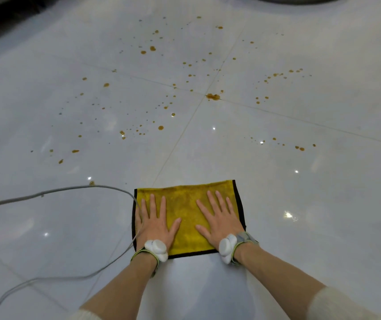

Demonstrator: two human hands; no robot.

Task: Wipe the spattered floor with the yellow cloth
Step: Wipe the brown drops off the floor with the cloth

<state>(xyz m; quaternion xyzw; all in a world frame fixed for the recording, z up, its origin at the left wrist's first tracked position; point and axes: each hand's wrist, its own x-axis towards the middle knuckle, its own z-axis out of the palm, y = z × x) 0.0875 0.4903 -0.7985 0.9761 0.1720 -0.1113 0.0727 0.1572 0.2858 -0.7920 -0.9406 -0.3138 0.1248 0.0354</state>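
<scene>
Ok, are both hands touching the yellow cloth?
Touching. The head view shows the left hand and right hand pressed flat, fingers spread, on the yellow cloth.

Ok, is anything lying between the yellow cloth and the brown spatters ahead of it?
Nothing visible: bare tile lies between the yellow cloth and the spatters. The grey cable curves past its left edge, under the left hand.

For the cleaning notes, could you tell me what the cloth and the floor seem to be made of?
The yellow cloth looks like plush microfibre with dark stitched edging, judging by its fuzzy nap. The floor appears to be glazed, polished tile: pale, with thin grout lines and sharp light reflections.
</scene>
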